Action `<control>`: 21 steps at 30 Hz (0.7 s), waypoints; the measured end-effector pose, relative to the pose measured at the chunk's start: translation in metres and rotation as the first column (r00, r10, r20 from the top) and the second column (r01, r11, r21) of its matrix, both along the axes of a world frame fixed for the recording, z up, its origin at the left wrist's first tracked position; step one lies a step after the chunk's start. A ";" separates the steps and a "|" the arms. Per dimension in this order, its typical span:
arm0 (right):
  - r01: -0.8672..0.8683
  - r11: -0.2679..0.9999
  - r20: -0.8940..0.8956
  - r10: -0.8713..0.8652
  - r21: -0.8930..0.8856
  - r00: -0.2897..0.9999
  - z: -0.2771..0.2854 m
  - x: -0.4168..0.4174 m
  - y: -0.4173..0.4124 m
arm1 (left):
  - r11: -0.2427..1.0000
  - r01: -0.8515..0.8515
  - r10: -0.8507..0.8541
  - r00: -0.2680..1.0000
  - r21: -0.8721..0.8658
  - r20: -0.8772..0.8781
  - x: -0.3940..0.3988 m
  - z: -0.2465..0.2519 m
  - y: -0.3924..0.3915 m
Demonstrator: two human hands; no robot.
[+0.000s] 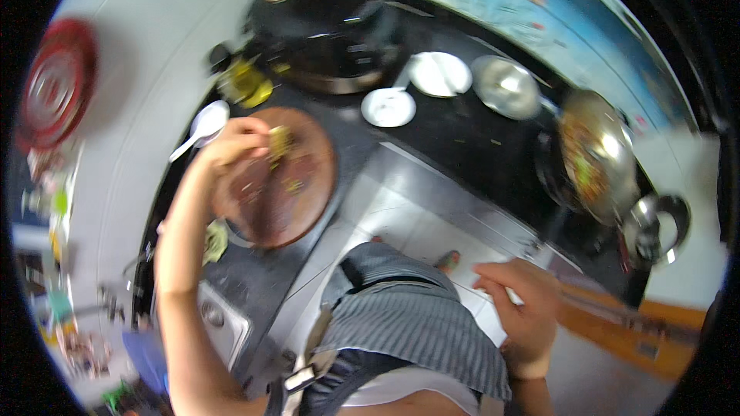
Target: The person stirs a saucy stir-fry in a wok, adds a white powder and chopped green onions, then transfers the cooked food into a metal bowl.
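My left hand pinches a clump of yellow-green food between thumb and fingers. It is over the round wooden cutting board, near its far left part. Small yellow-green scraps and a dark wet-looking streak lie on the board. My right hand is held away from the counter, to the right of my striped apron. Its fingers are loosely bent and blurred, with a gap by the thumb and nothing seen in them. A pale green vegetable piece lies beside the board, partly behind my left forearm.
A white bowl with a spoon and an oil bottle stand behind the board. A large black appliance, white dishes, a metal bowl and a wok with food line the counter. A sink is lower left.
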State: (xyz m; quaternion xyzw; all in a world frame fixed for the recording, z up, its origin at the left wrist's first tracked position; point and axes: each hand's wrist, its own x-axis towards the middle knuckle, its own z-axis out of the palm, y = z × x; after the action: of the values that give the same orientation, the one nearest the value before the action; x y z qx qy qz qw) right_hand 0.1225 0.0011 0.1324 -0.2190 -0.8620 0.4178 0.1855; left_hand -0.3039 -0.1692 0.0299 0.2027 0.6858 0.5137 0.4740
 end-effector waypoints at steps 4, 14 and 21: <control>-0.041 0.999 -0.060 0.040 -0.011 0.997 0.004 0.035 0.026 | 0.941 0.339 -0.336 0.932 -0.001 -0.140 0.051 0.086 0.123; 0.483 0.875 -0.054 -0.481 0.029 0.875 0.003 0.174 0.051 | 0.560 0.828 -0.739 0.510 0.020 -0.440 0.337 0.063 0.443; 0.693 0.721 -0.041 -0.692 0.012 0.721 -0.005 0.237 0.056 | 0.478 0.781 -0.615 -0.029 -0.402 -0.788 0.415 0.006 0.508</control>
State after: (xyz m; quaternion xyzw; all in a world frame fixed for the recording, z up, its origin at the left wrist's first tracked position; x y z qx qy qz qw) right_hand 0.3591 0.0575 0.1274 -0.5152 -0.7203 0.3105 0.3454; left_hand 0.1110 0.3391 0.0357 0.7867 0.5724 0.0689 0.2207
